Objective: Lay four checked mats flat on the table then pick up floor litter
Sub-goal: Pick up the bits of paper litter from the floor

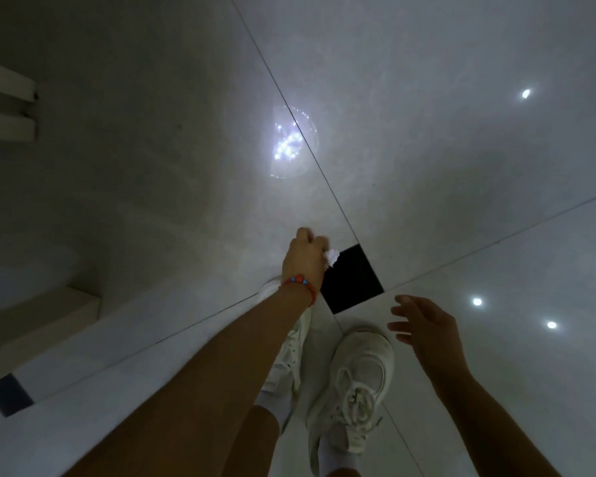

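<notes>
Litter (333, 257), a small white crumpled scrap, sits in the grip of the left hand (303, 259), pinched low over the pale floor (186, 166) at the corner of a black inset tile (353, 280). The right hand (424, 325) hangs spread and holds nothing, above a white shoe (355, 373). Only a little of the scrap shows past the fingers, so a loose pinch could let it drop as the arm rises. No mats appear, and the dim light hides any other scraps.
</notes>
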`<state>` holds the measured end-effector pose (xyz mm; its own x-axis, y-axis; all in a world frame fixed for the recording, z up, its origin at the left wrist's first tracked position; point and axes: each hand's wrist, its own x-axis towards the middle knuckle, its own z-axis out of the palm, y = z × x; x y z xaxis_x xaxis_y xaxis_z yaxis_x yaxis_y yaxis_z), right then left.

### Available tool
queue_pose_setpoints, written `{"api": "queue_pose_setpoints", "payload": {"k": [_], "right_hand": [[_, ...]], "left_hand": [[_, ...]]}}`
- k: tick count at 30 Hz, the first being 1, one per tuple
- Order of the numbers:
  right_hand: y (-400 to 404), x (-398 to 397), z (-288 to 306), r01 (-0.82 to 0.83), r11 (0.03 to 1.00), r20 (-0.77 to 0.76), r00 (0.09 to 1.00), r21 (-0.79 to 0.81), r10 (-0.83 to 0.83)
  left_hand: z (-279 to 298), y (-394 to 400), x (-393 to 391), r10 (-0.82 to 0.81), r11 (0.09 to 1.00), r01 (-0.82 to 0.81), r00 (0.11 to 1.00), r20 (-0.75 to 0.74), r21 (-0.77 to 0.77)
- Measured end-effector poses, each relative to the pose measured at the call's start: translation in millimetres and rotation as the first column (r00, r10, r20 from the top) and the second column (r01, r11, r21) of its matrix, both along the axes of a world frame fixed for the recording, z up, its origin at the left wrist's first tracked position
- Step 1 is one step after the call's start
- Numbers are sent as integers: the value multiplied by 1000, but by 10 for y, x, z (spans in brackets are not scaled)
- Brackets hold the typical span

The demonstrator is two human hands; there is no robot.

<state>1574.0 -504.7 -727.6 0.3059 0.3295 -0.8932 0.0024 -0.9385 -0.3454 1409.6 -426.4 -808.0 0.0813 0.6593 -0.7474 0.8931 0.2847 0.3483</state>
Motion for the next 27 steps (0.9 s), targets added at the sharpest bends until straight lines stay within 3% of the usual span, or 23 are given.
{"api": "queue_pose_setpoints", "payload": {"k": [2,5,10,17,27], "right_hand": [[-68,50,20,17,999,14,1000,-33,-17],[-90,128,204,50,996,20,999,-68,-49],[201,242,801,134,990,30,991,-34,-133],[808,305,2173,209,975,28,977,76,-212],[1444,331,4555,384,890,-51,922,245,-384]], "left_hand": [[25,37,-27,16,1000,-16,999,31,-2],[260,146,-106,182,982,-184,982,55,39],[1031,459,-247,410,899,-421,905,111,118],[2576,1024,-345,352,907,-384,917,188,172],[5330,1974,58,289,852,-409,888,359,326]]}}
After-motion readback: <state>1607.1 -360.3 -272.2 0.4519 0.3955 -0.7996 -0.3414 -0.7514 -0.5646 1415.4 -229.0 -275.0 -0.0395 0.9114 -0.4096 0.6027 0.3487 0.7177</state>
